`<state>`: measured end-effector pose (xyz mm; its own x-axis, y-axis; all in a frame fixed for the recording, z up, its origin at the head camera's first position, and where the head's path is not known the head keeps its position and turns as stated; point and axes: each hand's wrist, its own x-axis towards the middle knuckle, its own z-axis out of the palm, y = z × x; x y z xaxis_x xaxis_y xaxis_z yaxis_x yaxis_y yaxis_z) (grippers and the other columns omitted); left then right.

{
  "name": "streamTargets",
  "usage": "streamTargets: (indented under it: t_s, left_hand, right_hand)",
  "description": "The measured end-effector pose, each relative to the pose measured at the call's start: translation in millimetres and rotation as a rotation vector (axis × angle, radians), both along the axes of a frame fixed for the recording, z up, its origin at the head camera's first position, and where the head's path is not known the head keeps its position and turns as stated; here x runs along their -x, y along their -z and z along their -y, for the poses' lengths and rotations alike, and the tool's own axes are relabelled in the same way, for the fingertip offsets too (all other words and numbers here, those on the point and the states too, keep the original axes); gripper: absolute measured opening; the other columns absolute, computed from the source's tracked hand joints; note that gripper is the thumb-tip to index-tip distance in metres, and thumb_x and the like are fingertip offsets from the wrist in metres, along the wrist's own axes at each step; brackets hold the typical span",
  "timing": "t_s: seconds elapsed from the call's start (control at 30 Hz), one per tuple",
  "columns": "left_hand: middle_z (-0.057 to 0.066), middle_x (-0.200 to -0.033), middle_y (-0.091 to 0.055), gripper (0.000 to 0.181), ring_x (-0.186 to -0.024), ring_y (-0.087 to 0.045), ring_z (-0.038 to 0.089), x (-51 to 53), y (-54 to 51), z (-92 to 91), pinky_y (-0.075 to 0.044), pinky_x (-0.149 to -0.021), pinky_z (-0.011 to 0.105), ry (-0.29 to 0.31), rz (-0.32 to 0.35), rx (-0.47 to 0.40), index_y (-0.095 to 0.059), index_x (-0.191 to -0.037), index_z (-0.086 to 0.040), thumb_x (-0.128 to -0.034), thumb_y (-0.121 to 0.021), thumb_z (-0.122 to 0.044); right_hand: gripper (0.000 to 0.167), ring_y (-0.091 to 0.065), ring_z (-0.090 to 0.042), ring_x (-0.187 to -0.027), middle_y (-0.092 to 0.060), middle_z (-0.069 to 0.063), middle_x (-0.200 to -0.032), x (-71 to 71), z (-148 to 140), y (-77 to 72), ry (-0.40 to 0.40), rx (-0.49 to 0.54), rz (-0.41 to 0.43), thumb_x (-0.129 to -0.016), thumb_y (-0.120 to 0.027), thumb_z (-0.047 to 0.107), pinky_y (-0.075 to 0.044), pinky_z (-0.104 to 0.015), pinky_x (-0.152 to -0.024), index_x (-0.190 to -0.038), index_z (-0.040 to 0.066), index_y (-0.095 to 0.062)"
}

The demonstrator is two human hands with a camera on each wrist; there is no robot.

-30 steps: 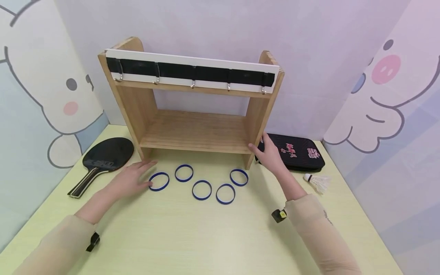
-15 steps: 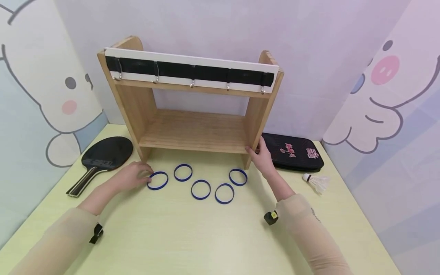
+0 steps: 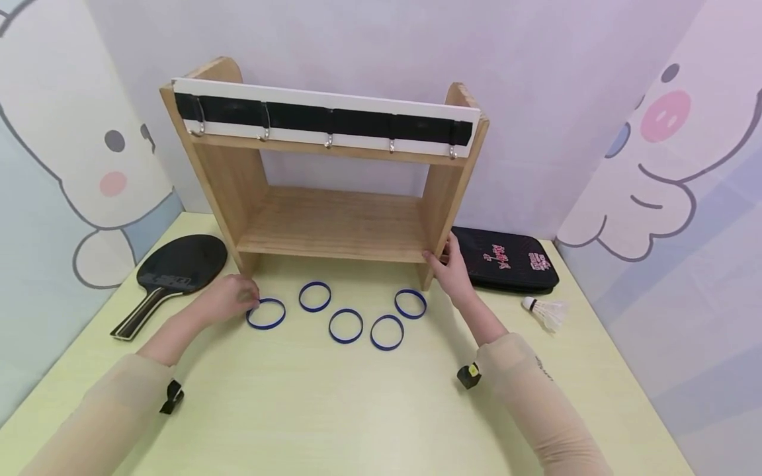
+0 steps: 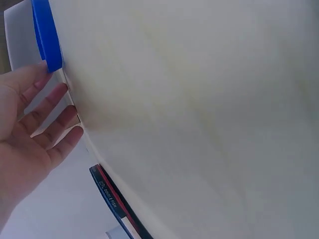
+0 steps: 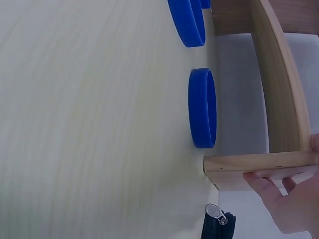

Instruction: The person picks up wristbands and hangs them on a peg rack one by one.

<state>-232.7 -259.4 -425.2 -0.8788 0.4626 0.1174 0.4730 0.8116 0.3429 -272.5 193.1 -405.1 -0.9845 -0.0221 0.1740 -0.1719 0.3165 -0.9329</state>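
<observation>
head view high, facing forward-down, wrist views close, sideways, head and right wrist sharing the shelf

Left arm directed to two o'clock, left hand at eight o'clock of head view, pinching, outer fingers spread, right arm directed to eleven o'clock, right hand at four o'clock, gripping.

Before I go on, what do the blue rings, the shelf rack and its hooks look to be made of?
Blue rings: probably silicone or soft plastic, with smooth, evenly coloured bands; the look alone cannot settle which.
Shelf rack: wood, pale and smooth, with grain showing on the boards.
Hooks: likely metal, judging by their silvery shine, though a metallic coating is possible.
</observation>
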Motion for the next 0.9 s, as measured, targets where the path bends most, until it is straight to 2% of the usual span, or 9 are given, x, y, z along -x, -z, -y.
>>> streamTargets:
  t_s: [0.13,0.23,0.47,0.73,0.9]
  left_hand:
    - [-0.003,-0.076,-0.065,0.006,-0.073,-0.055,0.015,1.4,-5.7,-0.9,-0.046,-0.066,0.033,-0.048,0.081,-0.058,-0.067,-0.077,-0.011,-0.0794,-0.072,-0.008]
    - [-0.002,-0.075,-0.065,0.005,-0.071,-0.055,0.014,3.0,-6.8,-0.4,-0.045,-0.060,0.027,-0.063,0.116,-0.117,-0.067,-0.078,-0.009,-0.0809,-0.070,-0.007]
    - [-0.005,-0.072,-0.065,0.004,-0.068,-0.058,0.007,4.1,-5.2,2.4,-0.047,-0.059,0.022,-0.075,0.063,-0.161,-0.067,-0.079,-0.009,-0.0820,-0.070,-0.008]
    - [0.000,-0.081,-0.067,0.005,-0.076,-0.061,0.015,3.7,-19.2,1.4,-0.051,-0.066,0.027,-0.094,0.062,-0.199,-0.068,-0.089,-0.006,-0.0847,-0.069,-0.009]
    - [0.002,-0.083,-0.068,0.007,-0.078,-0.061,0.016,2.0,-31.5,-0.1,-0.051,-0.067,0.026,-0.100,0.051,-0.211,-0.068,-0.092,-0.007,-0.0853,-0.068,-0.009]
  right_hand:
    - [0.065,-0.050,-0.036,-0.114,-0.040,-0.016,-0.140,0.7,-0.8,-0.5,0.014,0.025,-0.004,-0.092,-0.062,0.019,-0.053,-0.052,-0.081,-0.144,0.027,-0.024]
    - [0.065,-0.051,-0.036,-0.113,-0.040,-0.016,-0.140,0.9,-0.8,-1.4,0.016,0.038,-0.001,-0.092,-0.062,0.018,-0.053,-0.052,-0.081,-0.143,0.028,-0.024]
    - [0.067,-0.050,-0.038,-0.115,-0.037,-0.016,-0.142,1.4,-0.7,-2.3,-0.003,0.033,0.026,-0.092,-0.062,0.021,-0.051,-0.053,-0.084,-0.144,0.032,-0.020]
    - [0.068,-0.050,-0.037,-0.116,-0.035,-0.015,-0.145,-1.8,0.6,-3.2,0.000,0.018,0.024,-0.093,-0.060,0.021,-0.051,-0.052,-0.084,-0.146,0.031,-0.018]
    - [0.068,-0.049,-0.037,-0.116,-0.034,-0.015,-0.145,-2.9,0.3,-1.6,0.003,-0.008,0.018,-0.093,-0.060,0.023,-0.051,-0.052,-0.085,-0.145,0.033,-0.017]
